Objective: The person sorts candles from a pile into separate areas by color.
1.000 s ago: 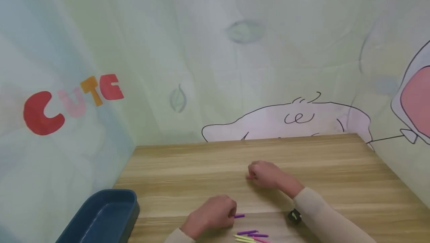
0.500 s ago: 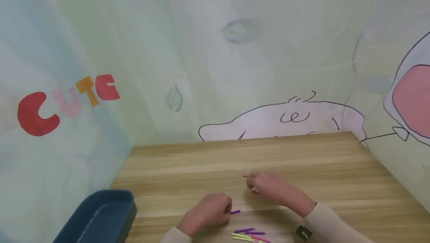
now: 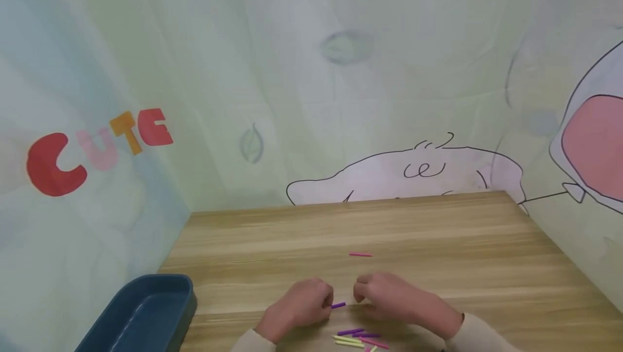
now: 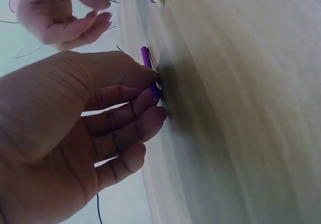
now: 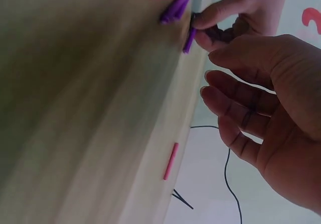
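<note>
Between thumb and fingers, my left hand pinches a thin purple stick, candle-like in shape, low over the wooden table. My right hand is just to its right, fingers loosely bent; the right wrist view shows a gap between thumb and fingertips and nothing held. Farther back lies a single pink stick, roughly sideways. In front of both hands is a loose pile of purple sticks, yellow sticks and pink sticks, some crossing. The frame's lower edge cuts off part of it.
A dark blue tray stands at the table's left side, partly out of frame. Behind the table hangs a printed backdrop with cartoon drawings and letters.
My right hand has let go of the pink stick, which now lies on the table, and has drawn back toward me. My left hand keeps hold of the purple stick, almost unmoved.
</note>
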Available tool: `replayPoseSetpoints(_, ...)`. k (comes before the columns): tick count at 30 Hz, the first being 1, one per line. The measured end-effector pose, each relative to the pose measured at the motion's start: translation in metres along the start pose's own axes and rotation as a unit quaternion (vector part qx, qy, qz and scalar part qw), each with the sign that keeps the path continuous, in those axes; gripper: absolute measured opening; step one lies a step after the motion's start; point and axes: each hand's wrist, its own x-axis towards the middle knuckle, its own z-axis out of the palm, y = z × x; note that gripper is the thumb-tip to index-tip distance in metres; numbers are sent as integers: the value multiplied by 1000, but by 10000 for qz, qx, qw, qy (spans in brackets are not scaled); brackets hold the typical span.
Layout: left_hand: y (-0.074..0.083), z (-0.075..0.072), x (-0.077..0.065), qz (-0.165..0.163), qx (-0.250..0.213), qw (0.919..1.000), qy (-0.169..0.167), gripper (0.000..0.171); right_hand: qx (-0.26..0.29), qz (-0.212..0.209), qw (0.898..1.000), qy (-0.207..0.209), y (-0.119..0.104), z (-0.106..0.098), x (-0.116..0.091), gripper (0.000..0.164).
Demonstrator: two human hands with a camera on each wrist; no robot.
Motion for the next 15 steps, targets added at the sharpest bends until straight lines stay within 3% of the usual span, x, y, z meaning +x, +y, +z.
replayPoseSetpoints(7,0,1,-1,59,-13,9999,97,13,624,75,9975,-337,-14,6,-9,14)
replayPoseSetpoints(15,0,1,-1,133,119,9997,171,17,528,-401,9976,-193,-21,12,-15,16)
